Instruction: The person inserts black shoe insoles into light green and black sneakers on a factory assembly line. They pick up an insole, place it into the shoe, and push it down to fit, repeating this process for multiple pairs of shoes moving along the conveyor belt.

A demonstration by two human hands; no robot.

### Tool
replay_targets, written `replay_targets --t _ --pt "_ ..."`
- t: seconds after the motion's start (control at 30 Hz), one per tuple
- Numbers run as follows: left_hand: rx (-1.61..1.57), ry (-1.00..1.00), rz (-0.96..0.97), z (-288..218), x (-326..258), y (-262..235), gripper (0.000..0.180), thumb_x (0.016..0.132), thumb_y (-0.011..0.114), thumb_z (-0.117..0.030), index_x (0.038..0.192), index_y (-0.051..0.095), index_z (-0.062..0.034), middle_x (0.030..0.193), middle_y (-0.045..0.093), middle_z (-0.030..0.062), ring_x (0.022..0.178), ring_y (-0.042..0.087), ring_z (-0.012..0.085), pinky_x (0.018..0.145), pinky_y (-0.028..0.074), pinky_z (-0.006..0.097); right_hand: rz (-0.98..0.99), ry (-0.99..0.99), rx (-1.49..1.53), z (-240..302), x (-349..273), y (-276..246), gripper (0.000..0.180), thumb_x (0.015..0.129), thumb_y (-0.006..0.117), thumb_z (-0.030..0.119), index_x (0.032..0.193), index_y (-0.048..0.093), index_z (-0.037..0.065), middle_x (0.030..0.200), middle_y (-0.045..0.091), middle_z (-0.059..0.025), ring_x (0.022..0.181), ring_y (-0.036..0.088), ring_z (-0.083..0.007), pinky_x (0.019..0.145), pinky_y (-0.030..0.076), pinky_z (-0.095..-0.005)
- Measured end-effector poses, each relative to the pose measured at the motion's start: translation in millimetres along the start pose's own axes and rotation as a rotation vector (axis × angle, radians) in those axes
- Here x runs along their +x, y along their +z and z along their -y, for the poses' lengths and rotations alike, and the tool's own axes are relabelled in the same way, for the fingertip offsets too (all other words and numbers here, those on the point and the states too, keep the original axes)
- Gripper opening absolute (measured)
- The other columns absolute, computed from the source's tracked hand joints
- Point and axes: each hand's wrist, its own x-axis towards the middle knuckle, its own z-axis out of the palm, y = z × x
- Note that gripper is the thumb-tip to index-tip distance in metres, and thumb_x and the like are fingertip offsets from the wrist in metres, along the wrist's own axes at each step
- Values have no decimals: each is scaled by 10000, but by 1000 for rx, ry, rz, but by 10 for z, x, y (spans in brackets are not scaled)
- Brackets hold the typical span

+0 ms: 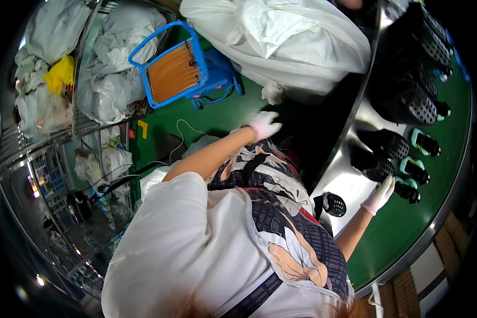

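Note:
My left hand (265,126), in a white glove, hovers over my lap with its fingers stretched apart and nothing in them. Away to the right, my gloved right hand (380,196) lies at the metal-edged green work surface, its fingers extended. Just beyond its fingertips sits a black shoe-like piece (379,168) with a dotted end. Beside those fingers is a small black and turquoise piece (406,191) whose kind I cannot make out; whether they touch is unclear. A separate black dotted piece (334,204) lies nearer me on the metal strip.
More black dotted pieces (416,105) line the work surface (392,238). A large white sack (302,47) bulges at the back. A blue folding chair (177,74) with a brown seat stands back left. Wire racks (79,69) with plastic bags fill the left; a cable (177,139) trails nearby.

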Motion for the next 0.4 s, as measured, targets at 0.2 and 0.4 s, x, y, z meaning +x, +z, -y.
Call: replay_targets --t 0.2,0.4 --pt "30 -492 89 1801 -794 -360 532 825 515 -393 1205 568 -24 1206 574 237 1141 532 366 984 415 405 -133 -97 -215 138 53 -152 559 921 560 379 1298 490 -28 1256 557 -145 1124 530 -238 977 389 -329" --pt "-126 -616 34 2601 -1373 -512 515 843 493 -402 1214 575 -54 1234 564 232 1173 525 339 1005 404 373 -238 -364 -615 991 -20 35 523 906 604 349 1262 533 -29 1276 557 -174 1113 557 -252 1027 383 -317"
